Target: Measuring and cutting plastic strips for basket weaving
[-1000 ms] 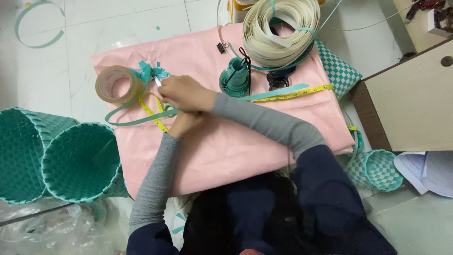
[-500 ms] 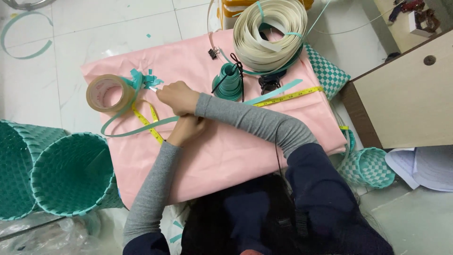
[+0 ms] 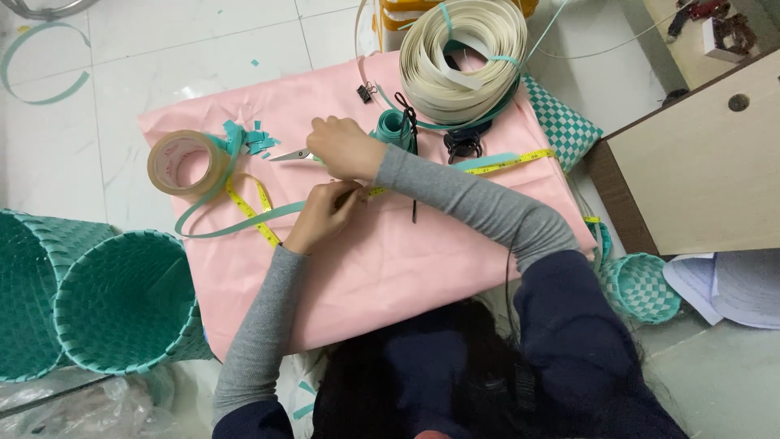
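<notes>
My right hand point(image 3: 345, 146) grips a pair of scissors point(image 3: 286, 154) whose blades point left over the pink cloth point(image 3: 390, 268). Just below it, my left hand point(image 3: 325, 213) pinches a long teal strip point(image 3: 231, 226) where it meets a yellow tape measure point(image 3: 253, 215). The strip curves left around a roll of brown tape point(image 3: 179, 162). Small teal offcuts point(image 3: 256, 140) lie beside that roll. Both hands are close together, almost touching.
A big coil of white strapping point(image 3: 467, 57) and a small teal roll point(image 3: 394, 128) sit at the cloth's far edge, with a black clip point(image 3: 364, 92). Two woven teal baskets point(image 3: 122, 301) lie at left, a smaller one point(image 3: 642, 286) and a wooden cabinet point(image 3: 699, 162) at right.
The scissor blades now show to the left of my right hand. Both hands remain together on the teal strip. The view has shifted slightly.
</notes>
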